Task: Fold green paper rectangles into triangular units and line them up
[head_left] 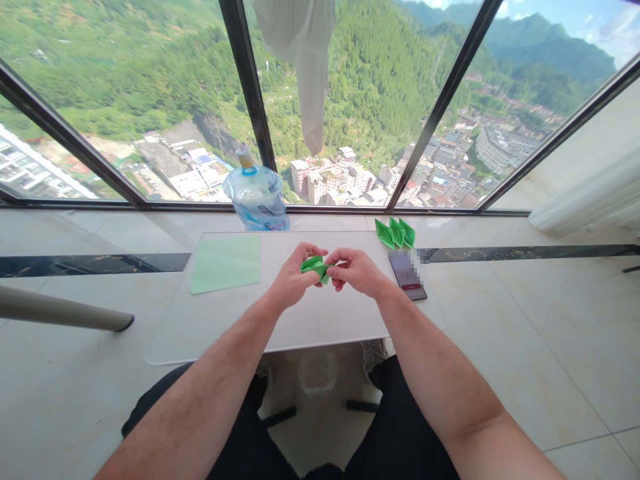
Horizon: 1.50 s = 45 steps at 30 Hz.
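Bare forearms (195, 380): extend from the lower edge of the view, above legs in black trousers (400, 420), toward the middle of a white rectangular table with rounded corners (300, 327).
Bright green folded paper piece (313, 265): located over the middle of the table, held between both hands.
Left hand (293, 279): thumb on the near side, fingers curled behind; narrow grip on the left part of the piece.
Right hand (359, 270): thumb and index finger pinched together at the right end of the piece; remaining fingers curled.
Pale green rectangular paper sheet (227, 263): flat on the table's left side, apart from the left hand.
Black-edged rectangular phone (407, 275): on the table's right side, near the right hand; screen partly pixelated.
Row of bright green folded paper pieces (396, 233): at the far right corner, just beyond the phone.
Clear blue plastic water bottle (255, 190): beyond the table's far edge, before dark-framed windows (260, 113).
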Motion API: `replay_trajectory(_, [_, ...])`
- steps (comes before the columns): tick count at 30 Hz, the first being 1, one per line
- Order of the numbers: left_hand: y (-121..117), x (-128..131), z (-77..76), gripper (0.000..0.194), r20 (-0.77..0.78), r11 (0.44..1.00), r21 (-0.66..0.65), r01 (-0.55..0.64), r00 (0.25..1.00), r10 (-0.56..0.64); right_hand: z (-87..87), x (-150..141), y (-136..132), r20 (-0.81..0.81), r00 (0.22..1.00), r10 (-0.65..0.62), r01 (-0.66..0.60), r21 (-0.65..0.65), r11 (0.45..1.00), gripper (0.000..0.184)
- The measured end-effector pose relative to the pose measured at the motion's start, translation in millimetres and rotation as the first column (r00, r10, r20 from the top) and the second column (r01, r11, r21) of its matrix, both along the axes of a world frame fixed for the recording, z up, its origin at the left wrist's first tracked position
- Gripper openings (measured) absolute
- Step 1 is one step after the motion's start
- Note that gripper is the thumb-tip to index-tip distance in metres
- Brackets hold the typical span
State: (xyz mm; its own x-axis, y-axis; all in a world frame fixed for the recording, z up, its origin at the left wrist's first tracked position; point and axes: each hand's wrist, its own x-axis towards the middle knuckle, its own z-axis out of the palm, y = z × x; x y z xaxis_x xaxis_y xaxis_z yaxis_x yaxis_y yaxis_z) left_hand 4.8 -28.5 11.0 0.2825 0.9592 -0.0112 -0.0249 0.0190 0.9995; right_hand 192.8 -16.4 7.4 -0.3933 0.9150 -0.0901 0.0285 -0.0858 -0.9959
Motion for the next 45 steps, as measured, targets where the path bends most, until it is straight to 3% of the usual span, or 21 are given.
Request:
replay_trajectory(5, [-1,2,0.1,0.038,-0.080,0.999,0.006,0.035,0.996,-0.034,-1.7,5,1,0.031,0.995,0.091,-0.091,0.000,0.996,0.026])
replay_trajectory(9, [-1,1,2.8,0.043,-0.030,1.000,-0.011,0.026,0.999,-0.026,0.7,9,2,0.003,0.988,0.154,-0.153,-0.033,0.988,0.028])
replay_trajectory(13, [1,1,3.7,0.042,0.027,1.000,-0.001,0.015,1.000,-0.015,1.4,8,2,0.001,0.991,0.137,-0.137,-0.039,0.990,0.026])
replay_trajectory(20, [4,3,-1.4,0.020,-0.042,0.987,0.037,-0.155,0.987,0.157,-3.9,5,0,-0.015,0.985,0.173,-0.173,-0.042,0.984,0.027])
replay_trajectory(29, [7,1,1.2,0.017,-0.151,0.970,0.104,-0.220,0.960,0.234,-8.1,1,1,0.062,0.993,0.099,-0.108,0.173,0.979,0.016])
replay_trajectory(36, [6,3,0.6,0.011,-0.129,0.989,-0.012,-0.145,0.981,0.142,-9.6,6,3,0.163,0.975,0.151,-0.166,0.082,0.983,0.016])
replay_trajectory(45, [7,2,-5.6,0.017,-0.290,0.995,0.078,-0.066,0.953,0.086,-12.9,12,8,0.229,0.953,0.197,-0.214,0.053,0.975,0.014])
